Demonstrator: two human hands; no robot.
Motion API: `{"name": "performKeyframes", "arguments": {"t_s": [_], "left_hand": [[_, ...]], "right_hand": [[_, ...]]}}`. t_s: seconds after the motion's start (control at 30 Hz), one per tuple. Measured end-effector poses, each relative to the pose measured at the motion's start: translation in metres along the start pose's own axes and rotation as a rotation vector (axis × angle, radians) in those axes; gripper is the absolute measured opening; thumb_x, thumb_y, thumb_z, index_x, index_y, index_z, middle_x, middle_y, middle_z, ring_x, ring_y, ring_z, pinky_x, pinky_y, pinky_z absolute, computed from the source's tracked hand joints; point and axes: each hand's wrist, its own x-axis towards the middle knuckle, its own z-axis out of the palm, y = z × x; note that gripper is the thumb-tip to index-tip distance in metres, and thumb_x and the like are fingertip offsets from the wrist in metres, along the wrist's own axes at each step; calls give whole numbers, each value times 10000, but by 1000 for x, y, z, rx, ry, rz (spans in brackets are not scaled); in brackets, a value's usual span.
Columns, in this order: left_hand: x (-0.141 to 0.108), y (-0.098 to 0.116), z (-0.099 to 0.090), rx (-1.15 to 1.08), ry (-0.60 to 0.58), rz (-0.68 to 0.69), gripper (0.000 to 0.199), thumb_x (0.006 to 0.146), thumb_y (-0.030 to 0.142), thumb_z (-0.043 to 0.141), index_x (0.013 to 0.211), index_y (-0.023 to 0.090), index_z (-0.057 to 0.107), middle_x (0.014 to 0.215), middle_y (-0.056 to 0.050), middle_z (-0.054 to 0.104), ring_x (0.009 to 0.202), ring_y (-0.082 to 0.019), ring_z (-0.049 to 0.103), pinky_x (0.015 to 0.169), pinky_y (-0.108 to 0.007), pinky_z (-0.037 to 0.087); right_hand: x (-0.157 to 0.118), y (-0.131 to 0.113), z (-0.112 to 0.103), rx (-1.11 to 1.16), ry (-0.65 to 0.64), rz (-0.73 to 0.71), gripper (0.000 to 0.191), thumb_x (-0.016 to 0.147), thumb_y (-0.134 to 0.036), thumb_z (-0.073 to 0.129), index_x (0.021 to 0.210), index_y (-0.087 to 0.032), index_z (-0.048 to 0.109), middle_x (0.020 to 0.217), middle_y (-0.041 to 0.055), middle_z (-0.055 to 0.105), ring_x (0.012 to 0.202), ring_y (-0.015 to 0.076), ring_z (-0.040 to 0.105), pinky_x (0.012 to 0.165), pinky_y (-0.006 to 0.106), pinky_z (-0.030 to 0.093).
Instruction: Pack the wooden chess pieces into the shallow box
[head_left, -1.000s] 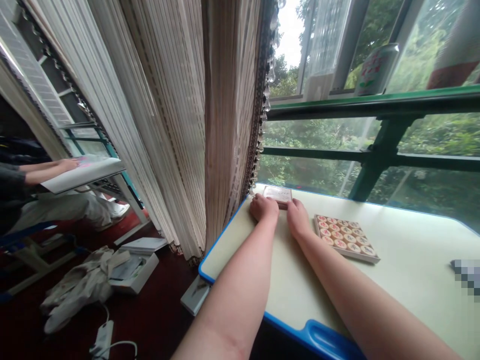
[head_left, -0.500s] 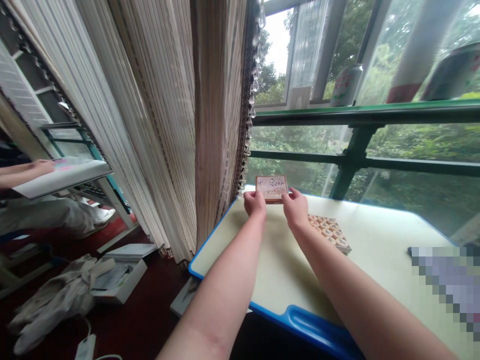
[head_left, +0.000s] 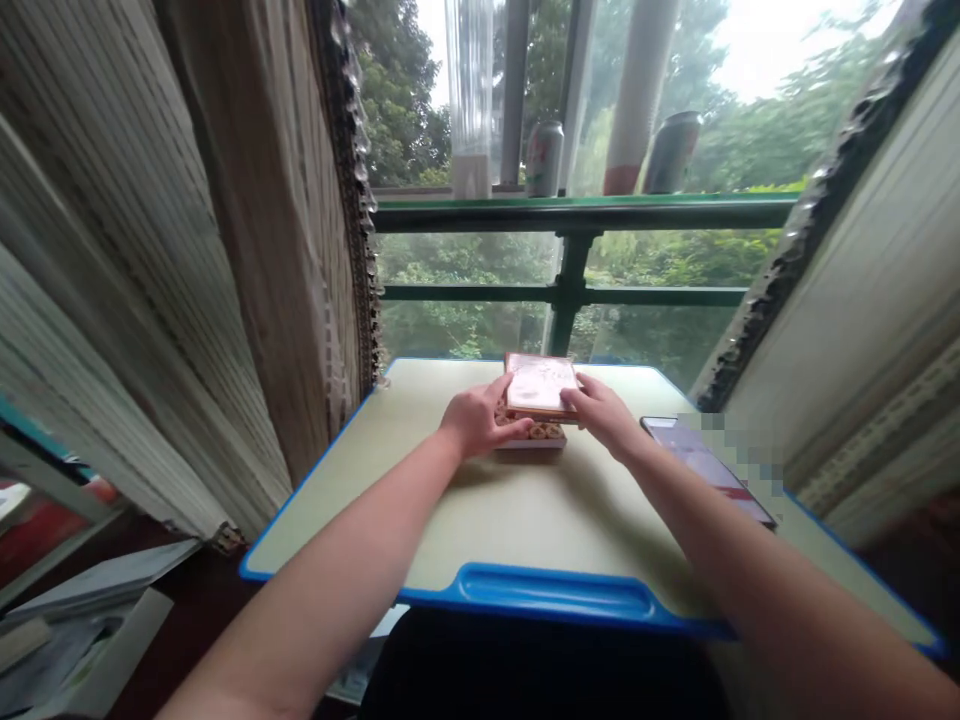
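Note:
A flat box lid [head_left: 538,382] with a pale printed top and reddish-brown edges is tilted just above a shallow tray of round wooden Chinese chess pieces [head_left: 547,432]. My left hand [head_left: 476,420] is at the left of both, fingers against the lid's left edge and thumb stretched across the front of the pieces. On the other side, my right hand [head_left: 602,412] pinches the lid's right edge, thumb on top. Most of the pieces are hidden under the lid, and some of my left fingertips are out of sight.
The pale table [head_left: 360,480] has a blue rim and a front groove. A phone or tablet [head_left: 694,460], partly pixelated, lies at the right. Drink cans [head_left: 545,158] stand on the green window ledge. Curtains [head_left: 247,230] hang on both sides; a white box [head_left: 127,650] sits at lower left.
The lid has moved from beside the tray to over it. My left hand has shifted to the tray's left side. The view has swung right, and the other person has left the frame.

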Motion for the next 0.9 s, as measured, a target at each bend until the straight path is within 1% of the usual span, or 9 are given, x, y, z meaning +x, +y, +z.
{"name": "performKeyframes", "arguments": {"t_s": [0.03, 0.13, 0.2, 0.27, 0.4, 0.5, 0.77, 0.83, 0.9], "left_hand": [[-1, 1, 1, 17, -9, 27, 754, 714, 605, 563, 1321, 173, 449, 1082, -119, 659, 952, -278, 622, 848, -353, 471], [-2, 0, 1, 60, -18, 76, 700, 707, 618, 563, 1229, 153, 534, 1006, -122, 678, 902, -269, 636, 831, -353, 469], [-4, -2, -1, 89, -39, 74, 661, 695, 633, 566, 1160, 164, 576, 946, -111, 690, 866, -263, 643, 812, -348, 468], [-4, -3, -4, 133, -78, 57, 618, 677, 630, 585, 1106, 186, 597, 899, -93, 698, 836, -251, 647, 790, -332, 467], [-1, -6, -7, 229, -181, 31, 561, 673, 607, 592, 1055, 196, 603, 845, -72, 697, 757, -225, 639, 697, -297, 457], [1, -10, -5, 224, -244, 19, 530, 680, 606, 576, 1013, 195, 609, 810, -60, 690, 700, -203, 620, 632, -281, 432], [1, -16, -1, 109, -287, -28, 528, 639, 629, 600, 949, 202, 622, 718, -30, 657, 609, -166, 560, 583, -266, 389], [2, -17, 0, 91, -280, -38, 522, 672, 638, 564, 950, 201, 627, 706, -25, 646, 609, -162, 553, 593, -266, 394], [3, -19, 3, 58, -230, -34, 516, 751, 622, 481, 984, 187, 629, 760, -43, 645, 671, -171, 567, 651, -276, 423]], "right_hand": [[-3, 9, 0, -24, -1, -11, 419, 780, -312, 433, 1118, -129, 600, 964, 95, 692, 812, 229, 630, 741, 363, 512], [-7, 29, 5, -96, -5, -134, 464, 840, -382, 414, 1230, -169, 546, 1122, 81, 659, 996, 240, 603, 887, 373, 455], [-7, 36, 9, -133, -34, -175, 467, 865, -402, 394, 1255, -187, 534, 1185, 77, 635, 1073, 247, 575, 939, 377, 419], [-7, 38, 12, -156, -68, -171, 465, 880, -402, 378, 1265, -191, 529, 1210, 80, 622, 1100, 253, 563, 955, 381, 406], [-8, 36, 17, -179, -104, -133, 451, 892, -384, 375, 1282, -198, 505, 1225, 79, 612, 1111, 248, 557, 939, 366, 410], [-9, 34, 18, -196, -121, -101, 424, 903, -377, 364, 1256, -201, 518, 1199, 83, 627, 1078, 239, 572, 912, 344, 415], [-5, 34, 20, -379, -179, -160, 390, 932, -327, 318, 1015, -113, 633, 1074, 131, 661, 973, 195, 586, 852, 260, 392], [-4, 33, 20, -436, -184, -166, 395, 938, -315, 308, 1023, -103, 631, 1086, 132, 654, 992, 190, 576, 863, 250, 379], [-4, 32, 20, -477, -189, -162, 397, 939, -299, 304, 1035, -90, 628, 1098, 138, 647, 1009, 192, 567, 877, 249, 368]]}}
